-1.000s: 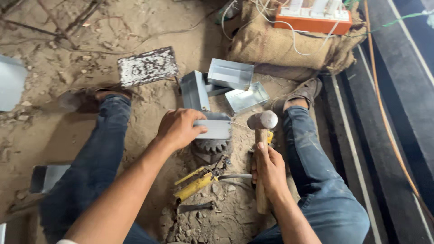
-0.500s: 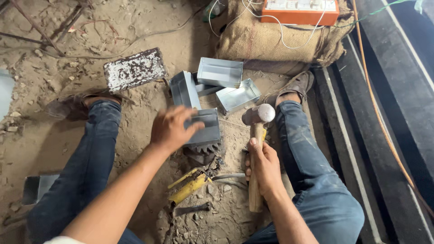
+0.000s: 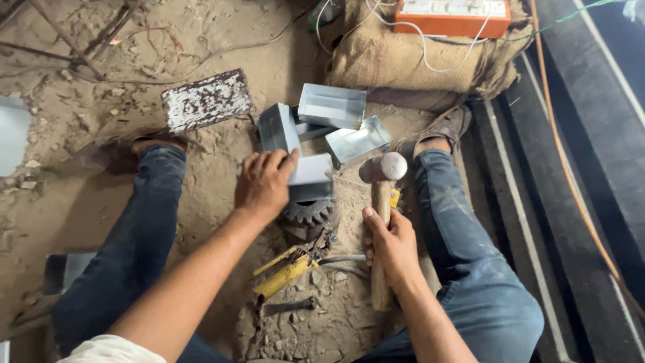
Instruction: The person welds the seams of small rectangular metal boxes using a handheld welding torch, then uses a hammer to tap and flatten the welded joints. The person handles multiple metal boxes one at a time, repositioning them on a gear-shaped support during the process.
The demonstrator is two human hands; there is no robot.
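Moved: left hand [image 3: 264, 183] has stayed on the box [image 3: 310, 169]; hammer [image 3: 383, 202] barely shifted.
Left fingers: curled, holding the box atop the gear [image 3: 308, 214].
Right hand [image 3: 393, 245]: fingers wrapped round the hammer handle, right of gear.
Pliers [image 3: 289, 272]: below gear.

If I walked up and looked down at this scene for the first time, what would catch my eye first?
Probably the two bare hands at the centre: the left hand presses a folded grey sheet-metal piece onto a toothed gear in the dirt, while the right hand grips a wooden-handled hammer, its head raised beside the piece. Next, the shiny metal boxes just beyond, and the orange box on burlap at the top.
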